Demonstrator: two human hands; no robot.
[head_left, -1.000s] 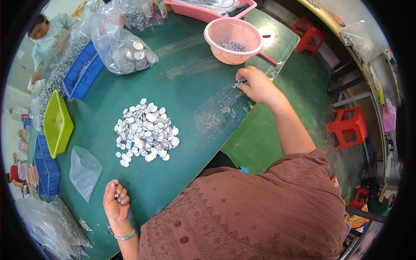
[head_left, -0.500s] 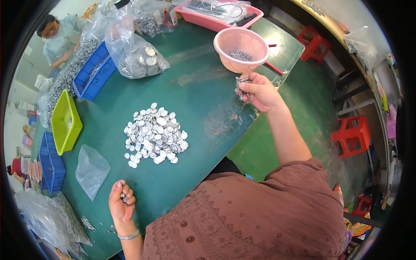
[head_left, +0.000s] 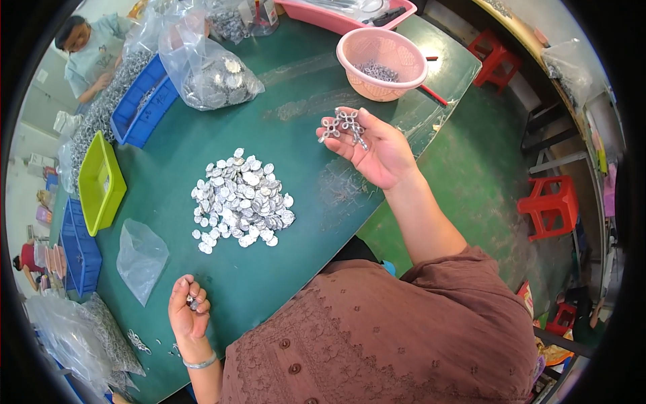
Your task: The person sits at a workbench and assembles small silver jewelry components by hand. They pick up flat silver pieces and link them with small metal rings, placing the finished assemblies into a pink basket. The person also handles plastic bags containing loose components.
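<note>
My right hand point(head_left: 382, 153) is turned palm up over the table's right part, its fingers loosely curled. On those fingers lie several small silver-coloured metal cross pendants point(head_left: 348, 122). Just beyond it stands a pink plastic bowl point(head_left: 380, 90) with small metal pieces inside. My left hand point(head_left: 188, 316), closed near the table's front edge, holds some small shiny metal pieces point(head_left: 193, 303), mostly hidden by the fingers. Between the two hands, a little farther off, a heap of silver oval medals point(head_left: 243, 198) lies on the green table point(head_left: 296, 161).
An empty-looking clear bag point(head_left: 141, 262) lies left of the heap. Blue bins point(head_left: 145, 108), a yellow-green bin point(head_left: 101, 185) and bags of metal parts point(head_left: 219, 84) line the far left. A pink tray point(head_left: 323, 20) is at the back. Red stools point(head_left: 550, 209) stand right.
My right hand has moved left and away from the bowl and turned palm up, so the crosses show. My left hand stays almost where it was, still closed. The view has shifted slightly.
</note>
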